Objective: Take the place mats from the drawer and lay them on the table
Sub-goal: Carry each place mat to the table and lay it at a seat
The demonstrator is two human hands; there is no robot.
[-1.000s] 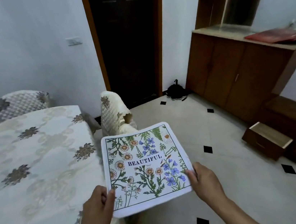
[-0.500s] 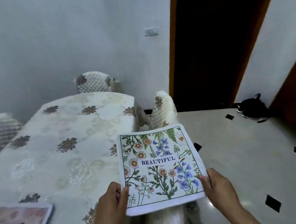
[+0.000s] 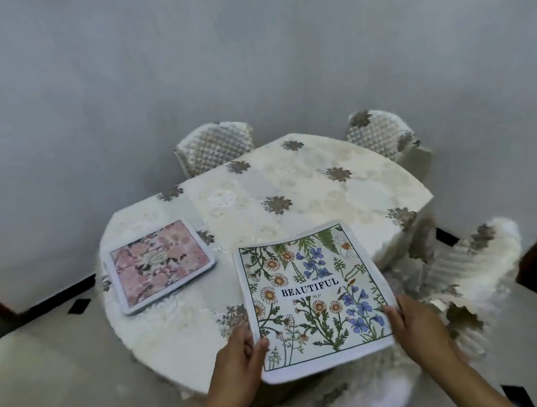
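I hold a white place mat (image 3: 311,295) printed with wildflowers and the word BEAUTIFUL. My left hand (image 3: 239,366) grips its near left corner and my right hand (image 3: 418,323) grips its near right edge. The mat hangs flat over the near right part of the table (image 3: 291,183), which wears a cream tablecloth with brown flowers. A second place mat (image 3: 160,263) with a pink flower print lies flat on the table's left side. The drawer is out of view.
Two quilted chairs stand at the far side of the table: one chair (image 3: 215,145) at the back middle and another chair (image 3: 381,134) at the back right. A covered chair (image 3: 468,276) stands on the right and a further chair (image 3: 337,402) right below my hands. A grey wall is behind.
My view has swung left from the door to the table. The flowered mat, still in both hands, has come over the table's near right part. The pink mat is now fully in view.
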